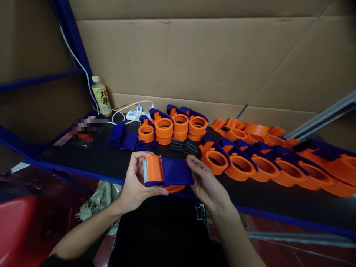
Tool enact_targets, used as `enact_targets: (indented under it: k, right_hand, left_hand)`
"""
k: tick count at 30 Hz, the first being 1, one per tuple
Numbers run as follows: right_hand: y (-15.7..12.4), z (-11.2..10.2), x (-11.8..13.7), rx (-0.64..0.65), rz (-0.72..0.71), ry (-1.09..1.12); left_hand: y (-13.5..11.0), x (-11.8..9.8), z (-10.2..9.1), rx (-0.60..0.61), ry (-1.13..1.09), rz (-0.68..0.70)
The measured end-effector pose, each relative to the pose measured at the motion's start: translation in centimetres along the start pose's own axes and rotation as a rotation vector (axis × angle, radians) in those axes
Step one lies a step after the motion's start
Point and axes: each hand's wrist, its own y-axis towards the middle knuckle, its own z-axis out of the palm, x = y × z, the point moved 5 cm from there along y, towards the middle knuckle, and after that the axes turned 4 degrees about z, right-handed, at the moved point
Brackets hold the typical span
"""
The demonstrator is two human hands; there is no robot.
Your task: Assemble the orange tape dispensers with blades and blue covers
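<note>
Between both hands, above the front edge of the dark table, is an orange and blue tape dispenser (154, 170) with a toothed metal blade at its left end. My left hand (135, 185) wraps round that blade end, thumb along the lower side. On the right, my right hand (207, 181) pinches the far end of the dispenser's flat blue plate (177, 171). Part of an orange ring shows under the plate. Just beyond my hands lie several small black strips (190, 149) and loose blue plates (129, 141).
Stacked orange and blue dispensers (164, 128) stand behind my hands. A long row of dispensers (240, 167) runs right. Further back are a yellow-labelled bottle (101, 97) and a white power strip (135, 115). A red stool (25, 226) stands lower left; cardboard (194, 59) backs the table.
</note>
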Motion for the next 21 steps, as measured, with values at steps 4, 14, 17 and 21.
enact_targets:
  k: [4, 14, 17, 21]
  right_hand:
    - [-0.5, 0.3, 0.0, -0.01, -0.021, -0.052]
    - [-2.7, 1.6, 1.2, -0.001, -0.523, -0.93]
    - [-4.1, 3.0, 1.5, 0.17, -0.716, -1.116]
    - [-4.4, 3.7, 1.3, 0.244, -0.788, -1.254]
  left_hand:
    - [0.0, -0.3, 0.1, -0.009, 0.04, -0.016]
    - [-0.1, 0.0, -0.6, -0.037, 0.062, -0.084]
    - [0.1, 0.8, -0.9, -0.067, -0.011, -0.132]
    - [0.1, 1.9, -0.6, -0.073, -0.149, -0.227]
